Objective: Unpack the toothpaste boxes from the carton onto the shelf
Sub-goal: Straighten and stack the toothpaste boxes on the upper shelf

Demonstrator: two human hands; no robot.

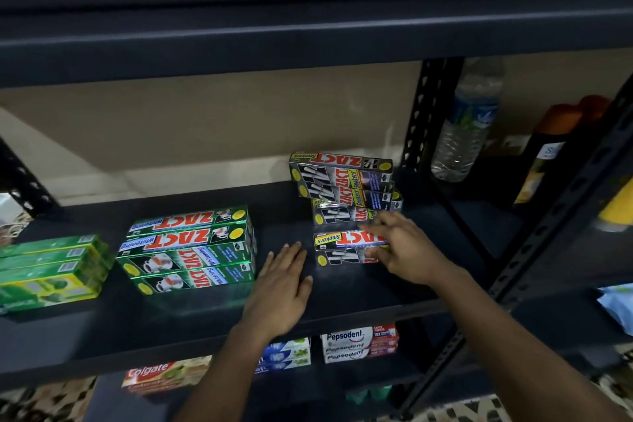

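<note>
**Q:** Where does the box lie, and what holds it?

**A:** The front Smokers box (342,247) rests on the shelf (342,295), just right of the frame's centre. Its long axis runs left to right, parallel to the shelf's front edge. My right hand (400,247) pinches its right end, thumb on the front face and fingers over the top, though blur softens the fingertips. My left hand (281,281) lies flat and released on the shelf, just beside the box's left end, holding nothing.

**Q:** On which relation does the next move turn?

**A:** The Smokers stack (342,181) stands directly above the box in the frame, with a narrow gap between them and its long axes the same way. I judge a straight push away from me would close that gap. The right hand is already on the box, so it is the nearer. The carton is out of view.
</note>
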